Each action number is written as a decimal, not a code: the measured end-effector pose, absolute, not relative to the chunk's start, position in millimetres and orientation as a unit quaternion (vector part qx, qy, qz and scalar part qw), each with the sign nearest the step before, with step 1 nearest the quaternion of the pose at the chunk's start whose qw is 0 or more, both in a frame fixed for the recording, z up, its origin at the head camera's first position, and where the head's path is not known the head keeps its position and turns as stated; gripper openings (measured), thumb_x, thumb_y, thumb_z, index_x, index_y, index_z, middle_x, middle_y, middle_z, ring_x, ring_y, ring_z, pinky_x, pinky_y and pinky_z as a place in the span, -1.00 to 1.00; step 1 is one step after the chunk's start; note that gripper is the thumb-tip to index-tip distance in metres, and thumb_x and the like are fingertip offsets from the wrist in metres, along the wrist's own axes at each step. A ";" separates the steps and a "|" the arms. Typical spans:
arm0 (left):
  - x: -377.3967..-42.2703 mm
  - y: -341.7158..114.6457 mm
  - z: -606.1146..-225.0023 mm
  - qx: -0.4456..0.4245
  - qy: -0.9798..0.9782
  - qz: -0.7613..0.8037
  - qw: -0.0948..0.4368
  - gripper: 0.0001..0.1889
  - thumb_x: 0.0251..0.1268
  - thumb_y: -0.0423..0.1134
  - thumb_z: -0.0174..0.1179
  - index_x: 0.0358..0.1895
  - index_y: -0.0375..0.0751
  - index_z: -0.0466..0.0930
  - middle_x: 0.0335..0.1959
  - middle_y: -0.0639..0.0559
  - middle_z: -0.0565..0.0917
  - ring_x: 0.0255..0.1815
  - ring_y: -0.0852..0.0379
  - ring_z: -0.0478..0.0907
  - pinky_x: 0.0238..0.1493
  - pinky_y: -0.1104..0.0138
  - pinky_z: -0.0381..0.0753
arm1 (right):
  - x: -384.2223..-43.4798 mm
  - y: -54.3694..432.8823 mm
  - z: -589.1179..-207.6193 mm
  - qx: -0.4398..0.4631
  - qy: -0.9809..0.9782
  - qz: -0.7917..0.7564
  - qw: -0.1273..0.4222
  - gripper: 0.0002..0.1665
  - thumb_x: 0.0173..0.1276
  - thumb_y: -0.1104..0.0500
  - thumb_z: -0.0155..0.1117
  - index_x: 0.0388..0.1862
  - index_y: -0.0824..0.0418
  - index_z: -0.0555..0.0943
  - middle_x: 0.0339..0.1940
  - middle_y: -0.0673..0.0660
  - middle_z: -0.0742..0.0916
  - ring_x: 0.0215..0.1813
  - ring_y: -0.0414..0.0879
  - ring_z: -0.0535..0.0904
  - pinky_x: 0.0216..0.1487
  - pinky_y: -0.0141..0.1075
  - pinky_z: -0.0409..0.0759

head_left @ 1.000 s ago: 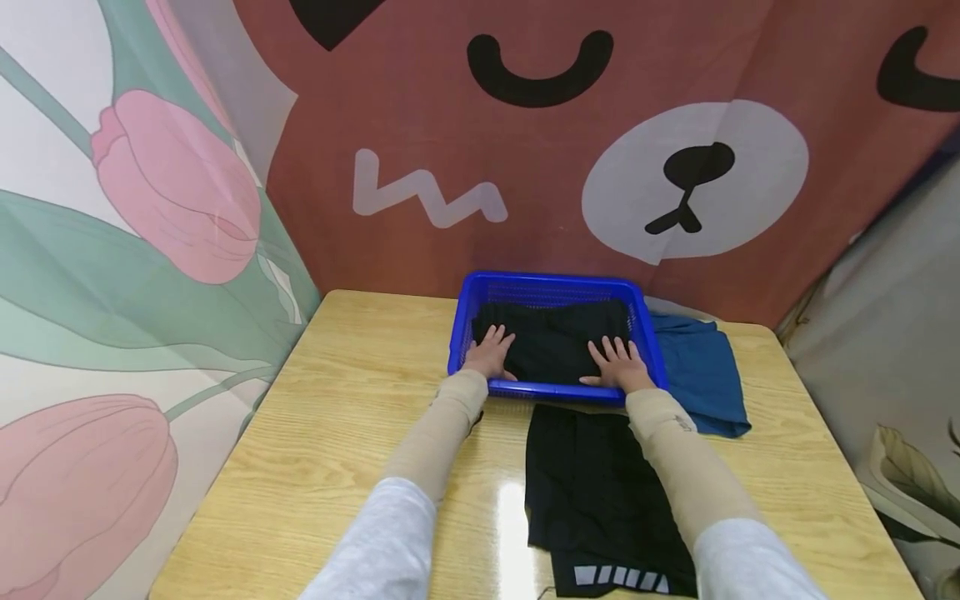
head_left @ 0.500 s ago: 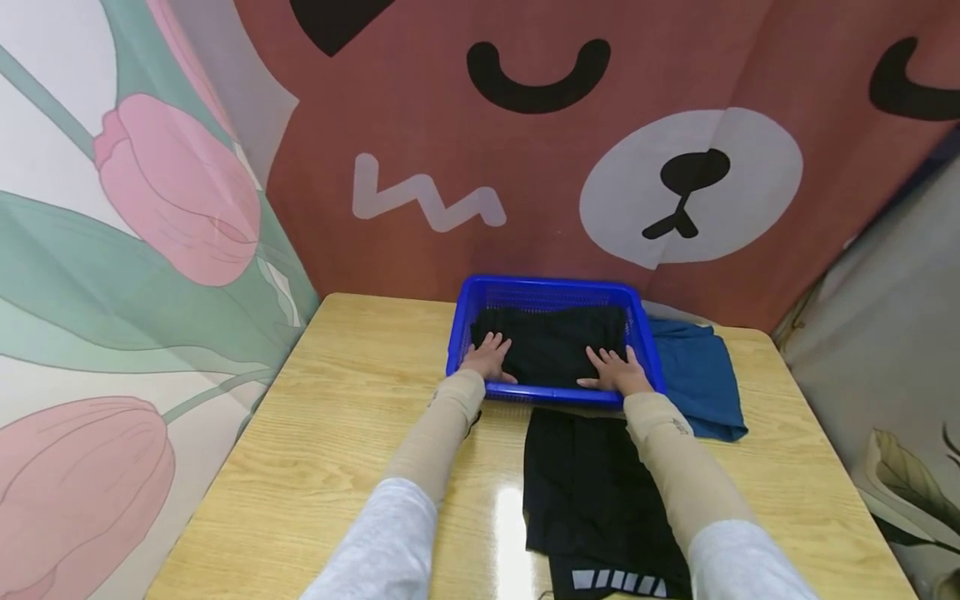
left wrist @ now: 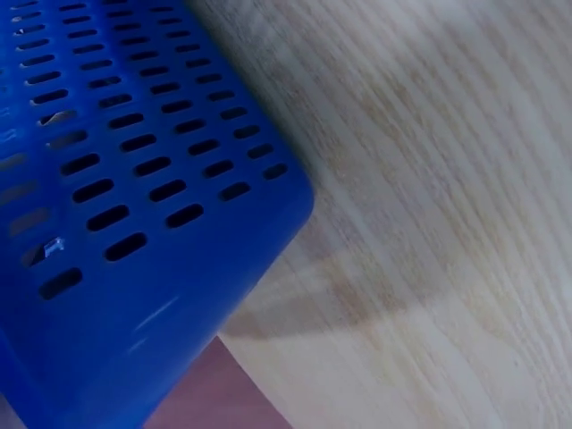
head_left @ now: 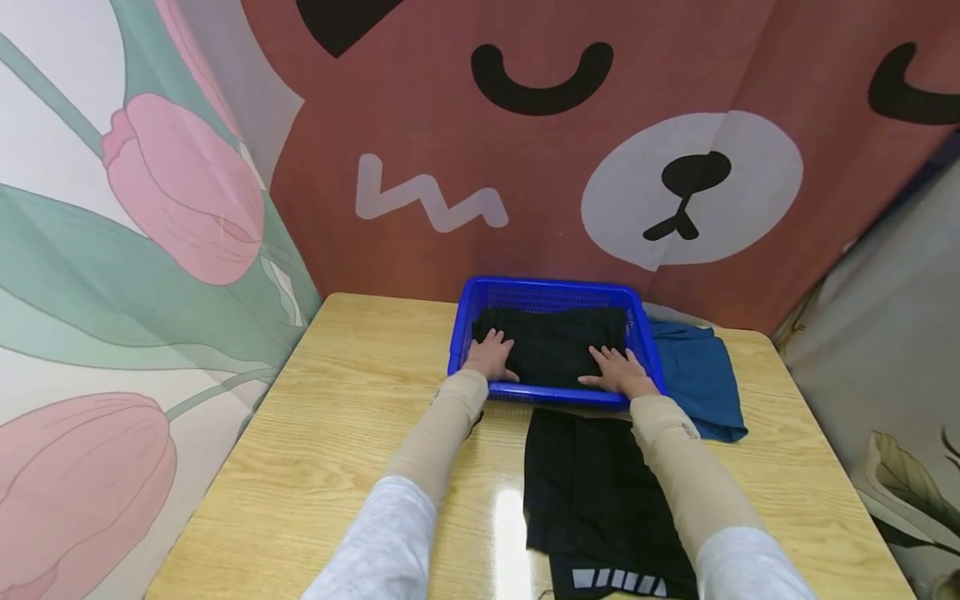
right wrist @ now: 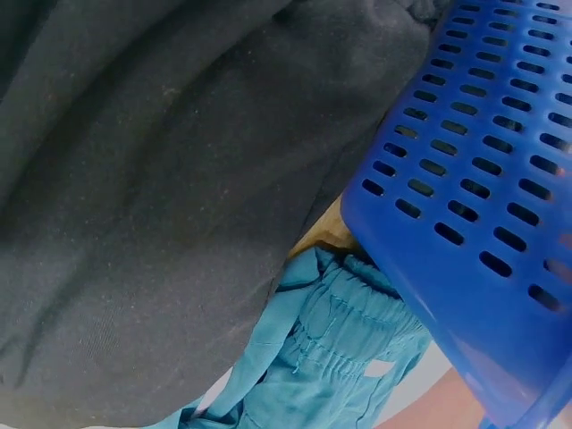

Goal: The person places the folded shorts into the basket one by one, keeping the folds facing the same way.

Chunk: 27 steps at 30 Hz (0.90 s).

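A folded black garment [head_left: 566, 342] lies inside a blue plastic basket [head_left: 555, 397] at the back of the table. My left hand [head_left: 489, 357] rests on the garment's left side with fingers spread. On the right side, my right hand [head_left: 617, 372] lies in the same way, its fingers straight over the cloth. Both wrists pass over the basket's front rim. The left wrist view shows the basket's slotted wall [left wrist: 152, 161] close up, with the hand out of sight. In the right wrist view the basket wall [right wrist: 474, 188] stands beside dark cloth [right wrist: 179, 197].
Black shorts [head_left: 592, 483] with white stripes lie flat in front of the basket, partly under my right arm. Blue shorts [head_left: 697, 379] lie against the basket's right side, their gathered waistband [right wrist: 357, 331] showing in the right wrist view. A bear-print curtain [head_left: 420, 250] hangs behind the wooden table [head_left: 337, 450].
Both hands stay on the black garment in the basket, with only a slight shift of the fingers. The head view has tilted a little, and the garments on the table keep their places.
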<state>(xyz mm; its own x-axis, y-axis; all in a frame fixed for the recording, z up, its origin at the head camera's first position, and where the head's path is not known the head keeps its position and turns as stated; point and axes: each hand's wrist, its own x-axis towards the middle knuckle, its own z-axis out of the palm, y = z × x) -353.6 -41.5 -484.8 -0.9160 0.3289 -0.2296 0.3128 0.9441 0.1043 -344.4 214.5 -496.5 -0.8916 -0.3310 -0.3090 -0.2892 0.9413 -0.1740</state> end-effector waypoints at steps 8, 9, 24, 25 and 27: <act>-351.0 -39.8 -477.9 0.175 0.980 0.020 0.088 -0.25 -0.04 0.16 0.25 0.23 -0.15 0.33 0.26 -0.11 0.28 0.32 -0.06 0.05 0.16 0.03 0.20 | -345.2 215.8 -493.8 -0.163 0.972 -0.122 0.117 -0.21 0.32 -0.13 -0.01 0.26 0.46 0.20 0.24 0.51 0.24 0.27 0.33 0.08 0.23 0.14 -0.06; -350.2 -40.0 -478.0 0.179 0.981 0.019 0.077 -0.27 -0.05 0.16 0.26 0.20 -0.16 0.36 0.23 -0.11 0.33 0.30 -0.06 0.10 0.14 0.04 0.24 | -344.9 215.6 -493.2 -0.162 0.972 -0.128 0.111 -0.24 0.32 -0.11 -0.01 0.24 0.47 0.23 0.23 0.51 0.26 0.26 0.33 0.10 0.22 0.14 -0.02; -341.2 -41.7 -474.7 0.214 0.975 0.061 -0.004 -0.59 0.12 0.03 0.18 -0.08 -0.20 0.56 -0.19 -0.06 0.59 -0.17 0.02 0.50 -0.16 0.20 0.49 | -335.0 219.3 -482.0 -0.152 0.969 -0.190 0.032 -0.43 0.31 0.03 0.07 0.14 0.42 0.39 0.15 0.44 0.40 0.20 0.31 0.21 0.10 0.21 0.15; -340.5 -41.5 -474.6 0.214 0.974 0.068 -0.007 -0.60 0.13 0.02 0.18 -0.09 -0.20 0.56 -0.20 -0.06 0.59 -0.18 0.02 0.51 -0.16 0.20 0.50 | -333.7 219.5 -481.6 -0.151 0.969 -0.193 0.029 -0.44 0.31 0.03 0.07 0.14 0.42 0.39 0.15 0.44 0.40 0.20 0.31 0.20 0.10 0.21 0.14; -339.0 -41.3 -474.8 0.215 0.973 0.082 -0.014 -0.62 0.14 0.00 0.18 -0.10 -0.21 0.57 -0.21 -0.06 0.59 -0.19 0.03 0.51 -0.17 0.21 0.50 | -331.1 219.6 -480.8 -0.149 0.968 -0.199 0.023 -0.44 0.31 0.03 0.07 0.14 0.42 0.39 0.15 0.43 0.40 0.21 0.31 0.19 0.10 0.22 0.13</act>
<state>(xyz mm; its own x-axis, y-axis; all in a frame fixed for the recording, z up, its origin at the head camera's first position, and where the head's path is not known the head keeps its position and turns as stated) -339.0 -41.3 -474.8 -0.9073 0.4160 0.0621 0.4205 0.8943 0.1530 -331.1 219.6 -480.8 -0.9544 -0.2982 0.0154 -0.2800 0.8761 -0.3925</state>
